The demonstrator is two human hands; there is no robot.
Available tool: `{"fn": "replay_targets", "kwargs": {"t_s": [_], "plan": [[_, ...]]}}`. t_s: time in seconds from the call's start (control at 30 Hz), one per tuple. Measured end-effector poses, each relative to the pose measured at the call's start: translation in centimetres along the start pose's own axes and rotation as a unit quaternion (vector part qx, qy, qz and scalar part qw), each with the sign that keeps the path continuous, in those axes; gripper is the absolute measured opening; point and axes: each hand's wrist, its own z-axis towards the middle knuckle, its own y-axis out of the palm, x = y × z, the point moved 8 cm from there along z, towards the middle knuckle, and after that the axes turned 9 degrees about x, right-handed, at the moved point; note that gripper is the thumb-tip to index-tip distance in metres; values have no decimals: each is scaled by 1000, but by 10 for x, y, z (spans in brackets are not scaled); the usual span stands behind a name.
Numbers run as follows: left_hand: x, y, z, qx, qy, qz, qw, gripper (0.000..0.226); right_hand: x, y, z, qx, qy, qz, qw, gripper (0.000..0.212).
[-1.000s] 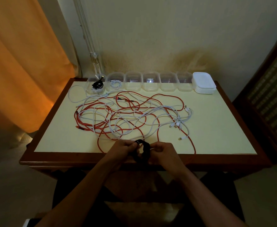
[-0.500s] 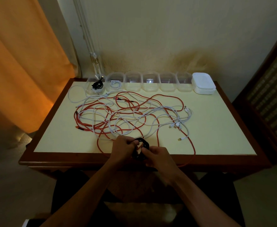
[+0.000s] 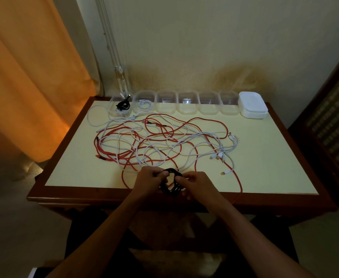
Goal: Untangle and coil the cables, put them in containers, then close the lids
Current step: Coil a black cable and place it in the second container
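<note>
Both hands meet at the near edge of the table, gripping a small black cable coil (image 3: 171, 182) between them. The left hand (image 3: 148, 182) curls its fingers and thumb round the coil's left and upper side, while the right hand (image 3: 197, 184) pinches the coil's right side, its fingers bent inward around the loops. The coil hangs just above the table's (image 3: 275, 157) pale top, right at the wooden front border. Just beyond the knuckles of both hands lies a loose tangle of red cables (image 3: 184, 125) and white cables (image 3: 202, 137), crossing over one another many times; one red strand runs from the tangle round to the right of the right hand and over the table's front edge, and another loops close to the left of the left hand. A few white connector ends sit a little beyond and to the right of the right hand. Far beyond the hands, along the back edge by the wall, stands a row of six clear containers (image 3: 186, 105), all open. The leftmost one holds a coiled black cable (image 3: 123, 105), and the next holds a coiled white cable (image 3: 144, 103). At the right end of that row, touching the last container, sits a stack of white lids (image 3: 253, 105). An orange curtain (image 3: 28, 77) hangs far to the left of the left hand.
</note>
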Motion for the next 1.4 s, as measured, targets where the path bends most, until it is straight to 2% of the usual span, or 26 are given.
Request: {"fn": "replay_targets", "kwargs": {"t_s": [0.3,0.53,0.67,0.73,0.8,0.87,0.93,1.0,1.1,1.23,1.4], "plan": [[0,-13,17,6,-14,-42,999,15,-26,9,29,83,-68,-79,991,23],[0,-37,54,14,-57,-101,993,15,-69,20,72,76,-124,-130,981,26],[5,-56,91,13,-65,-107,992,19,-102,17,110,83,-164,-155,971,19],[2,-72,117,32,-40,-68,996,20,-118,15,134,81,-178,-158,968,17],[-7,-95,146,89,-4,5,996,17,-132,14,162,79,-190,-170,964,16],[-18,-119,169,159,35,122,979,16,-148,15,189,74,-198,-186,959,15],[-33,-134,190,190,64,240,950,22,-163,18,216,74,-207,-202,954,12],[-52,-137,205,177,56,325,927,40,-176,22,242,77,-213,-214,950,9],[-75,-130,223,110,22,386,916,62,-190,29,280,96,-212,-194,953,3],[-81,-124,244,77,15,400,913,78,-193,36,332,140,-166,-146,965,4],[-105,-134,272,59,-24,392,918,100,-178,55,385,143,-87,-78,983,12]]}}
